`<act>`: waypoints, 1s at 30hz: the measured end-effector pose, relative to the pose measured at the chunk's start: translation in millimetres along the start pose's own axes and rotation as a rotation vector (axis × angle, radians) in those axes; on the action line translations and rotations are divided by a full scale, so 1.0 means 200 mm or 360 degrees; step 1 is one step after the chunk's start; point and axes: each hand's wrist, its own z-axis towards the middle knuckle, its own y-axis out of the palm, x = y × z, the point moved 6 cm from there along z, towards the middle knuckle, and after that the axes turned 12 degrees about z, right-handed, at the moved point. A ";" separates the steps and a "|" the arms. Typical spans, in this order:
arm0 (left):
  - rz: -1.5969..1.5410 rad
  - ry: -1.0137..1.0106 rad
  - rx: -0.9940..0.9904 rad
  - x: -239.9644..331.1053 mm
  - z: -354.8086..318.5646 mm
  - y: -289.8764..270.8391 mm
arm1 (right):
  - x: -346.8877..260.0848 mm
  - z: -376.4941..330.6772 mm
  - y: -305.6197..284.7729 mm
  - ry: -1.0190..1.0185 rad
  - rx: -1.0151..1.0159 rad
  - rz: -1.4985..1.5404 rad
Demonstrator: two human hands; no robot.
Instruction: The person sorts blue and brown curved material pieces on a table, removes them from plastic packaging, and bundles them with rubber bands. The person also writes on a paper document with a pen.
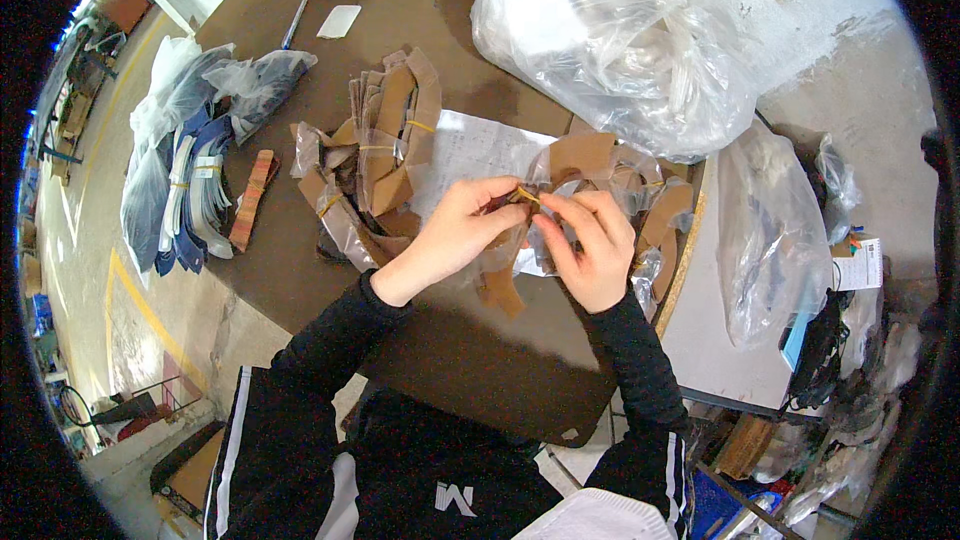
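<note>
Brown strip bundle (533,208), ringed by a thin yellow band (529,197), is held between both hands above the dull brown desk (450,370). The left grip (455,235) is pinched on one side of it, thumb against forefinger; the right grip (592,252) pinches the other side close to the band, its remaining fingers bent. Fingers hide much of the bundle's shape. Just below the hands shows a curved brown piece (502,290); whether it belongs to the held bundle cannot be told.

To the left lies a heap of brown arched bundles (395,105), flat and matt, with glossy clear film and yellow bands about them. More curved brown pieces (585,157) lie beyond the right hand, beside a flat white sheet (465,155). Behind them bulges a large, crinkled clear plastic bag (620,60). Near the desk's left edge, smooth navy and white curved strips (195,190) sit against wrinkled translucent plastic (148,170), next to a narrow, straight reddish-brown strip (253,202).
</note>
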 end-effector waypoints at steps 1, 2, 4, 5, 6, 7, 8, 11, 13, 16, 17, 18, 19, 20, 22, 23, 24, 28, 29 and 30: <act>0.0092 0.0073 0.0019 0.03 0.00 0.00 | 0.01 0.00 0.01 0.0016 -0.0011 -0.0019; 0.0183 0.0145 0.0039 0.05 0.00 0.00 | 0.02 -0.01 0.02 0.0033 -0.0022 -0.0038; 0.0308 0.0301 0.0044 0.08 -0.01 0.02 | 0.03 -0.02 0.03 0.0079 -0.0071 -0.0101; 0.0370 0.0379 0.0045 0.10 -0.02 0.03 | 0.05 -0.02 0.03 0.0203 -0.0059 0.0021; 0.0354 0.0429 0.0027 0.09 -0.01 0.04 | 0.08 -0.03 0.03 0.0328 -0.0047 0.0143; 0.0152 0.0314 -0.0032 0.06 0.00 0.05 | 0.10 -0.03 0.03 0.0451 -0.0031 0.0264; -0.0049 0.0198 -0.0091 0.04 0.00 0.06 | 0.13 -0.04 0.03 0.0567 -0.0036 0.0460; -0.0354 -0.0160 -0.0212 -0.01 -0.01 0.07 | 0.21 -0.06 0.04 0.0909 -0.0037 0.1057; -0.0434 -0.0343 -0.0229 -0.04 -0.02 0.04 | 0.22 -0.08 0.04 0.1095 0.0001 0.1403; -0.0493 -0.0537 -0.0096 -0.07 -0.02 0.00 | 0.25 -0.06 0.00 0.1076 0.0066 0.1736; -0.0494 -0.0548 -0.0069 -0.07 -0.02 -0.02 | 0.25 -0.05 -0.04 0.1106 0.0079 0.1663; -0.0494 -0.0558 -0.0040 -0.07 -0.02 -0.03 | 0.23 -0.03 -0.04 0.1097 -0.0010 0.1881; -0.0497 -0.0563 -0.0023 -0.07 -0.01 -0.04 | 0.22 -0.02 -0.06 0.1084 -0.0093 0.2087; -0.0525 -0.0480 -0.0188 -0.07 0.00 -0.03 | 0.22 -0.02 -0.07 0.1031 -0.0197 0.2418; -0.0608 -0.0545 -0.0462 -0.04 -0.04 0.03 | 0.20 -0.02 -0.09 0.0885 -0.0420 0.3079; -0.0647 -0.0579 -0.0596 -0.02 -0.06 0.06 | 0.21 0.00 -0.12 0.0942 -0.0165 0.3223; -0.0674 -0.0614 -0.0597 -0.02 -0.07 0.07 | 0.22 0.01 -0.16 0.0998 0.0099 0.3356; -0.0614 -0.0537 -0.0391 0.00 -0.06 0.01 | 0.44 -0.03 -0.41 0.0710 0.0940 0.3117; -0.0647 -0.0482 -0.0340 0.01 -0.05 -0.01 | 0.51 -0.06 -0.48 0.0641 0.1109 0.2891; -0.0680 -0.0427 -0.0288 0.01 -0.04 -0.03 | 0.56 -0.09 -0.54 0.0602 0.1243 0.2533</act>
